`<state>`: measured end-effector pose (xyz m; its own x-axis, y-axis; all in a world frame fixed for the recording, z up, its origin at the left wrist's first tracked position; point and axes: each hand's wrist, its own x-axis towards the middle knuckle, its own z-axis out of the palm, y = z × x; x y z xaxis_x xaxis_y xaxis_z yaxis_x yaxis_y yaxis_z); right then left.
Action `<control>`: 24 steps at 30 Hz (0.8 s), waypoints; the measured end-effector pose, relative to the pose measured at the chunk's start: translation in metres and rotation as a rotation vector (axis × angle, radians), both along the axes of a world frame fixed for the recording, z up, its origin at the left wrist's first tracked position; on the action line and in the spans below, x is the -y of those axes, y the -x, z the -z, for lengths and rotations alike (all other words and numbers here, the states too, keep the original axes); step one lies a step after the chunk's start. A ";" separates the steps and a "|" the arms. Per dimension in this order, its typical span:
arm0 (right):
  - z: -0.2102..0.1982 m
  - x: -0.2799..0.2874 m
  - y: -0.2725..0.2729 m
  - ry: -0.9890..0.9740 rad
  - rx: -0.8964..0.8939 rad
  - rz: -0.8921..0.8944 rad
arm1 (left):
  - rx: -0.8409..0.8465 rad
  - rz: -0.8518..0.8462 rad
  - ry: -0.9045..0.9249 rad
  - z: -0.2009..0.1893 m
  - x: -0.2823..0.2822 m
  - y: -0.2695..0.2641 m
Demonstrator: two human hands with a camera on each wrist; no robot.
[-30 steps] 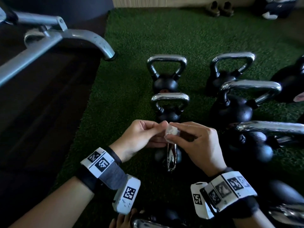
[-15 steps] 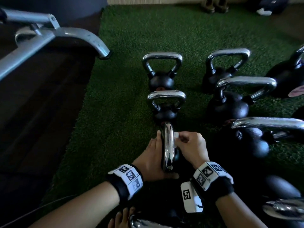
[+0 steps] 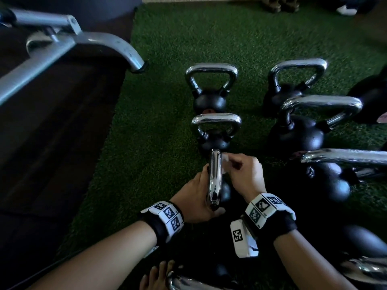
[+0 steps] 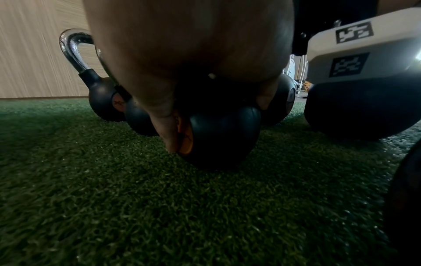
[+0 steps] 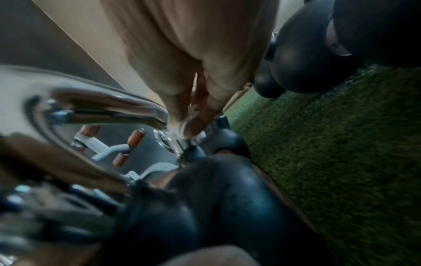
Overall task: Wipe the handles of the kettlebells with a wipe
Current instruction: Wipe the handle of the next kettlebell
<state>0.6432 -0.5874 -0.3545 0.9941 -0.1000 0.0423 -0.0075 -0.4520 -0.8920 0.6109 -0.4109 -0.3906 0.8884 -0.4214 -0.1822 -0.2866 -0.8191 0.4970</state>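
Kettlebells stood in rows on the green turf (image 3: 159, 114), each a black ball under a polished steel loop. The nearest small kettlebell (image 3: 225, 192) sat between the person's two hands, its chrome handle (image 3: 215, 178) turned edge-on to the head camera. The left hand (image 3: 193, 198) was wrapped against the left side of the ball and the handle's near end, with the thumb running down the ball in the left wrist view; its fingers were curled round the weight, steadying it. The right hand (image 3: 244, 176) had its fingers curled and pinched a small white wipe (image 3: 225, 164) against the far upper part of the handle, on its right face.

The kettlebell looked dense and rigid, and its rounded base could probably rock on the soft turf, so bracing the ball low down seemed sound. The chrome would likely be slick, more so under a damp wipe, so the wipe should probably be folded round the bar and drawn along it rather than dabbed. The wipe itself appeared thin, limp and light; it would bunch or slip out unless kept pinched between thumb and fingers. Only a little of the handle seemed covered, and the other kettlebells, such as the next small kettlebell (image 3: 215, 141) just beyond, remained to be done.
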 end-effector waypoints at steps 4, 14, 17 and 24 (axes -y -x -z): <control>-0.007 -0.006 0.003 -0.024 0.232 -0.075 | -0.020 0.015 0.089 -0.016 -0.005 0.002; -0.035 0.003 0.018 0.018 0.318 -0.332 | 0.019 0.114 0.065 0.009 -0.014 -0.012; -0.038 0.002 0.021 0.006 0.264 -0.374 | -0.023 0.082 0.109 0.017 -0.018 -0.015; -0.042 0.000 0.033 -0.079 0.105 -0.303 | -0.054 0.127 0.324 -0.006 -0.018 -0.019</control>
